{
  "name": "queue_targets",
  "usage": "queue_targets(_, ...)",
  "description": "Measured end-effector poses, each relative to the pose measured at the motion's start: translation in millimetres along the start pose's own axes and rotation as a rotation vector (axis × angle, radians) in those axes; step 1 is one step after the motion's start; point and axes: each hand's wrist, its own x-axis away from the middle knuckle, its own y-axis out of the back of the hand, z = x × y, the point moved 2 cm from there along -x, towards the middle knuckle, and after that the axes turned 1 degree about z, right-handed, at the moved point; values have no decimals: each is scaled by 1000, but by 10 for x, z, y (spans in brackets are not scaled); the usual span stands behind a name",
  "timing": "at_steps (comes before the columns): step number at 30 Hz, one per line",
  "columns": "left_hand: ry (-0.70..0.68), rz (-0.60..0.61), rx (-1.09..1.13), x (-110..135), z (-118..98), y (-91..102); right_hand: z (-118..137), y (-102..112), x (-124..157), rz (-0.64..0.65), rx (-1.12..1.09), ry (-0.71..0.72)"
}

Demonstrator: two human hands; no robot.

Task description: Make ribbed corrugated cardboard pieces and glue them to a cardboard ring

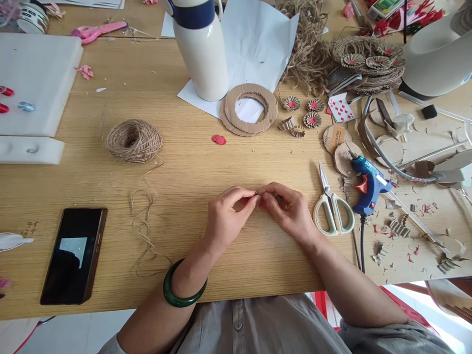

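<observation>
Basically a craft workshop: hot glue gun (368, 184), scissors (334, 206), jute twine ball (133, 141) and cardboard scraps (398, 228) all over a wooden counter (184, 172).

Bright, even light casts soft shadows on the wooden table (191, 255); lower right glares white.

Head cam looked fwd & down from above the near edge of the light wooden desk (184, 147), fairly close over the bare left hand (228, 216) & right hand (289, 214), w/ the grey button shirt (258, 329) along the bottom of frame.
</observation>
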Motion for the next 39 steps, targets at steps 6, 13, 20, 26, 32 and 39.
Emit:
queue_targets(6,55,-6,-2,16,22,-7,-38,-26,-12,-8,-20,21)
queue_targets(13,163,26,84,28,49,2,-62,-24,-24,-4,-111,22)
queue_targets(20,139,128,95,5,29,13,-46,28,-47,-18,-84,60)
queue_targets(26,126,212,93,-15,-25,13,30,67,-36,-45,52,102)
queue_targets(32,275,238,295,-22,-8,-15,-28,65,-50,-23,-165,-30)
queue_targets(39,322,193,305,-12,30,-4,-74,55,-63,-12,-97,-57)
